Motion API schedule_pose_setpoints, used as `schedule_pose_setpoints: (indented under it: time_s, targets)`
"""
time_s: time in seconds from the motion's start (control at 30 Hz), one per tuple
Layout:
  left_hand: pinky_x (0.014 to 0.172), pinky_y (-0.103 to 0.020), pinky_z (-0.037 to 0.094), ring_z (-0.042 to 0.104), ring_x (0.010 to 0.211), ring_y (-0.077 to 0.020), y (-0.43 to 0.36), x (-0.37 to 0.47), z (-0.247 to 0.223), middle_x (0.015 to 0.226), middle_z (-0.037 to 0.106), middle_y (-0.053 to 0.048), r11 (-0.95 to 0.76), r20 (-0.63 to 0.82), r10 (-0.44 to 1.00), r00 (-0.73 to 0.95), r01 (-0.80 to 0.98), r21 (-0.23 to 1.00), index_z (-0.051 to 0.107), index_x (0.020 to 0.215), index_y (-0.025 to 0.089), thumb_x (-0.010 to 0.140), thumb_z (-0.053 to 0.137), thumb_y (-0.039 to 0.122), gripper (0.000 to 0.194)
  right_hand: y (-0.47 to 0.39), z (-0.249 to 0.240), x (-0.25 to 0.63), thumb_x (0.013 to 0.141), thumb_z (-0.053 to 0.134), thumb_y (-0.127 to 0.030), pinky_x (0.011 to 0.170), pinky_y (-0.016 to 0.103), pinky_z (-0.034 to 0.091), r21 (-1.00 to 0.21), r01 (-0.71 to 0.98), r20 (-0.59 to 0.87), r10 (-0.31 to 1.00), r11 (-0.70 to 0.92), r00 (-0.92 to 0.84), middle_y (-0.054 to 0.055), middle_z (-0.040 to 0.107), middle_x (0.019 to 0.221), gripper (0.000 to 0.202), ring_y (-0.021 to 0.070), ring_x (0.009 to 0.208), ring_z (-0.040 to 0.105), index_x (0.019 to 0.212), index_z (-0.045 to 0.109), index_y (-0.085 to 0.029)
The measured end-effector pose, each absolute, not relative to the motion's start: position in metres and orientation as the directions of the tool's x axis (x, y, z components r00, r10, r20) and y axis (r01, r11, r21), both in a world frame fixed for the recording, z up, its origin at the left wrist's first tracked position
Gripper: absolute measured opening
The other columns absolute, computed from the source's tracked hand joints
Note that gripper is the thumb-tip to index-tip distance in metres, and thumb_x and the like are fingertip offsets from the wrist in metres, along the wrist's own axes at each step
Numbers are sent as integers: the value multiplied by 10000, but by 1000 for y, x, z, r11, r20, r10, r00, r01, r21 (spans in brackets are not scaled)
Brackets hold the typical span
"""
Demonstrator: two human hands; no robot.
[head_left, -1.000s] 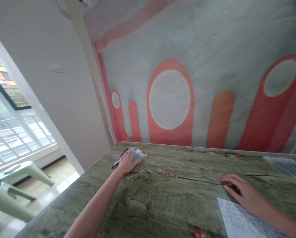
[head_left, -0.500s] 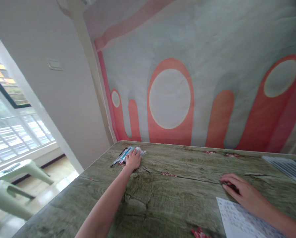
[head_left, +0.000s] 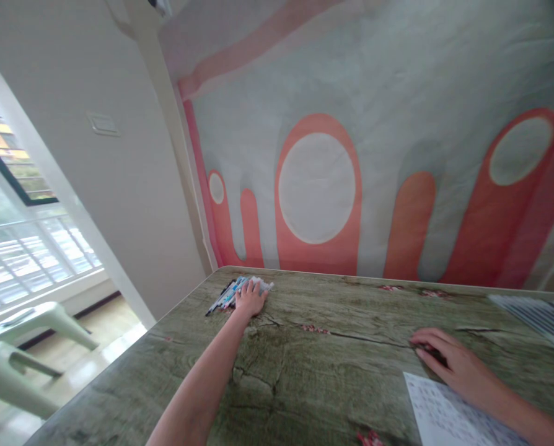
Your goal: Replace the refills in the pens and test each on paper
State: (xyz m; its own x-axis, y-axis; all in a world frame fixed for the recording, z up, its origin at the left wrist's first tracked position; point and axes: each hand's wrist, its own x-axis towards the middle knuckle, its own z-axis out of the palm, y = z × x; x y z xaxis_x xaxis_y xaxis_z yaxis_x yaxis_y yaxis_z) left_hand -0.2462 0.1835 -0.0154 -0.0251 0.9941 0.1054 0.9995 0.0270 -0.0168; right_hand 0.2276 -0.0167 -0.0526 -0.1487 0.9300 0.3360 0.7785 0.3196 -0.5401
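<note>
My left hand [head_left: 251, 298] lies palm down at the near right side of a pile of pens [head_left: 228, 294] on the far left of the table. Its fingers are spread and reach onto the pens, which are mostly white, blue and black. What is under the palm is hidden. On the right, my right hand [head_left: 448, 359] rests on the tabletop with loosely bent fingers and a gap between thumb and forefinger. Nothing shows in that gap except dark tabletop. A printed sheet of paper [head_left: 437, 406] lies under my right wrist and forearm.
The wood-patterned table [head_left: 314, 378] meets a wall with a red and grey mural [head_left: 318, 257]. At the right edge lies a clear ribbed tray or case [head_left: 532, 316]. Pale green stools [head_left: 26, 371] stand on the floor to the left, by a window.
The view has shifted slightly. My left hand stays at the pens, its fingers moved a little; my right hand rests in nearly the same place.
</note>
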Motion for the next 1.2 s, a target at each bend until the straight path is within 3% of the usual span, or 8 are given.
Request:
schedule_pose_setpoints:
  time_s: [0.13, 0.23, 0.33, 0.6, 0.83, 1.0, 1.2]
  targets:
    - [1003, -566, 121, 152, 1310, -331, 185, -260, -9, 1451, 187, -101, 80, 173, 981, -87, 996, 44, 227, 1376, 244, 774, 181, 661, 734, -17, -51, 227, 810, 442, -463, 817, 358, 477, -535, 776, 360, 921, 333, -147, 78, 601, 1021, 309, 223, 900, 581, 907, 618, -227]
    - [993, -582, 129, 170, 1301, -352, 185, -287, -4, 1446, 190, -128, 231, 199, 948, -247, 968, 102, 250, 1371, 229, 748, 174, 693, 781, -16, -53, 228, 803, 448, -472, 805, 358, 484, -538, 774, 366, 920, 333, -141, 76, 609, 1013, 315, 225, 884, 589, 900, 624, -229]
    - [978, -586, 171, 212, 1288, -354, 185, -314, -4, 1428, 229, -154, 345, 111, 925, -363, 926, 155, 278, 1362, 199, 747, 155, 692, 798, -15, -56, 230, 808, 447, -460, 810, 361, 481, -531, 778, 358, 921, 336, -153, 80, 602, 1020, 310, 224, 892, 583, 913, 620, -226]
    - [967, -616, 158, 253, 1272, -352, 200, -329, -13, 1398, 300, -157, 247, 119, 949, -290, 926, 286, 365, 1310, 192, 746, 258, 680, 753, -15, -57, 229, 820, 446, -424, 803, 329, 481, -502, 797, 363, 918, 336, -159, 71, 594, 1028, 279, 208, 892, 579, 920, 616, -227]
    - [996, -562, 174, 302, 1260, -313, 202, -346, -6, 1365, 365, -137, 231, 203, 923, -326, 894, 385, 401, 1274, 207, 811, 335, 501, 553, -15, -59, 232, 822, 439, -433, 823, 348, 475, -494, 800, 355, 919, 339, -170, 75, 589, 1042, 291, 218, 928, 567, 930, 615, -228]
    - [994, -431, 291, 351, 1240, -283, 181, -367, -10, 1316, 410, -199, 271, 264, 853, -450, 815, 513, 362, 1288, 75, 861, 212, 451, 588, -14, -61, 233, 812, 455, -438, 824, 350, 476, -501, 797, 362, 918, 336, -160, 72, 590, 1042, 291, 221, 936, 565, 935, 619, -232]
    - [1039, -327, 263, 283, 1286, -221, 169, -367, -17, 1381, 327, -166, 233, 370, 729, -576, 717, 658, 256, 1337, 47, 877, 81, 473, 651, -12, -64, 233, 809, 456, -447, 805, 353, 487, -492, 800, 372, 914, 344, -164, 73, 599, 1027, 295, 220, 909, 576, 924, 623, -233]
